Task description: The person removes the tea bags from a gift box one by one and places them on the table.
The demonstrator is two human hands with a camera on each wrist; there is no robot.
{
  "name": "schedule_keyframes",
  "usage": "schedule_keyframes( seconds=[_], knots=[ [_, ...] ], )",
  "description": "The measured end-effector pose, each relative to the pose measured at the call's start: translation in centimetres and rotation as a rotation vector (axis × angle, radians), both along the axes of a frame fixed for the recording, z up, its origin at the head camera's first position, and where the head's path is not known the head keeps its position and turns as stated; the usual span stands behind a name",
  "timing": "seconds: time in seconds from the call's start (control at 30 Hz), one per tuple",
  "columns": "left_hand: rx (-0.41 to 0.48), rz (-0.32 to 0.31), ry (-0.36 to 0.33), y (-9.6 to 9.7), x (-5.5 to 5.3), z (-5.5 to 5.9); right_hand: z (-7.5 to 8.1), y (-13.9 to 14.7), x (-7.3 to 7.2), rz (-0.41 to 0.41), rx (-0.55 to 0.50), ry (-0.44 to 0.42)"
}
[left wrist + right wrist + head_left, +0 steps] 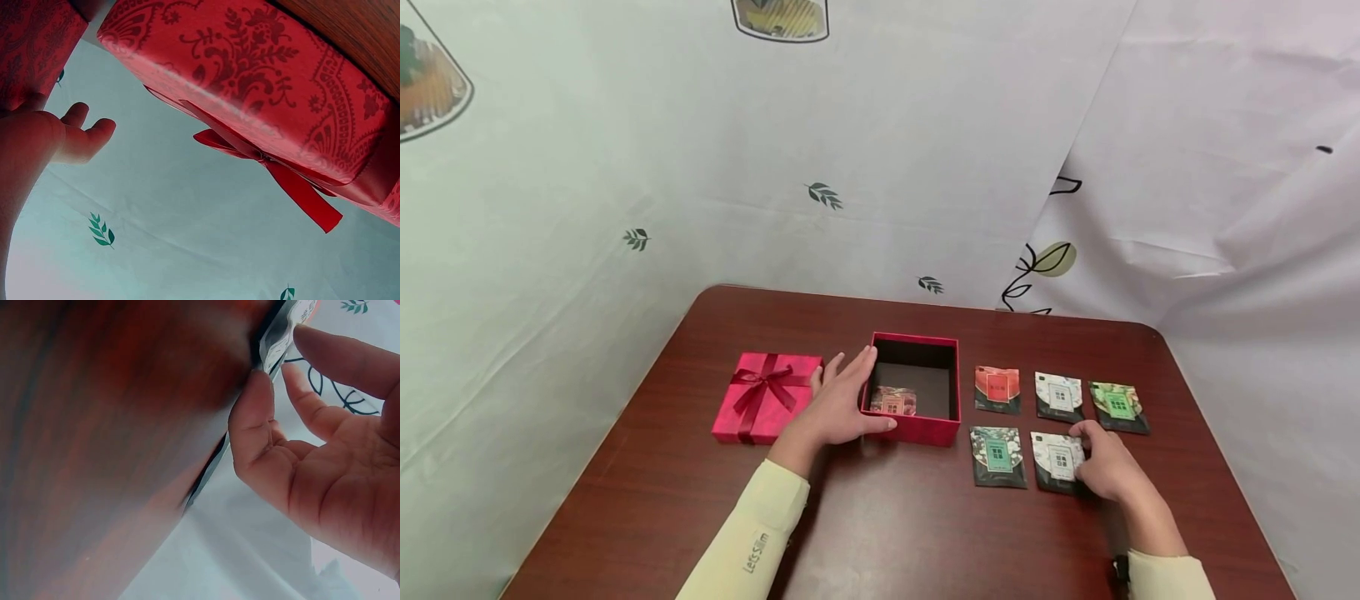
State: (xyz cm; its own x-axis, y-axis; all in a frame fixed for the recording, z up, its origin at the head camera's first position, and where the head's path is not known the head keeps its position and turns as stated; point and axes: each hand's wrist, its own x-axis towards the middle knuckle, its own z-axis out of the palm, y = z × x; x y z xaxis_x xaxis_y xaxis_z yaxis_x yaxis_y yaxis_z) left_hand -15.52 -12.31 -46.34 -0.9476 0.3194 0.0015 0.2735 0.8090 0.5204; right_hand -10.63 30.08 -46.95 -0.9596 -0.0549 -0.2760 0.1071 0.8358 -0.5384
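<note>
My left hand (837, 406) lies against the near left corner of an uncovered red box (917, 431), thumb along its front wall and fingers at its left side. In the left wrist view, extended fingers (84, 134) show beside the red wall. Inside the box a reddish-brown sachet (893, 401) lies at the near left. My right hand (1108, 462) pinches the right edge of a white-and-black sachet (1057, 460) in the near row. The right wrist view catches the edge of that sachet (279, 340) between thumb and finger.
Left of the box sits its red lid (763, 398) with a ribbon bow. Around the held sachet lie a green-and-black sachet (997, 457), a red one (997, 389), another white one (1059, 395) and a bright green one (1120, 407). A printed cloth hangs behind the brown table (917, 533).
</note>
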Motion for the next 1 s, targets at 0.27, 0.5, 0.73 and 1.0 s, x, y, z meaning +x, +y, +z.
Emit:
schedule_keyframes(
  seconds=[0.27, 0.5, 0.73, 1.0],
  knots=[
    [-0.01, -0.001, 0.002, 0.0, 0.0, 0.1, 1.3, -0.2, -0.1, -0.009, 0.009, 0.046],
    [-0.016, -0.003, 0.007, 0.0, 0.1, 0.2, 3.5, -1.2, -0.4, -0.005, 0.003, 0.169],
    [-0.006, -0.004, 0.015, 0.0, 0.1, 0.2, 5.6, -3.1, -0.8, -0.024, -0.063, 0.235],
    [-0.019, -0.005, 0.0, 0.0, 0.0, 0.2, 7.7, -5.9, -1.4, -0.054, -0.14, 0.257]
  ],
)
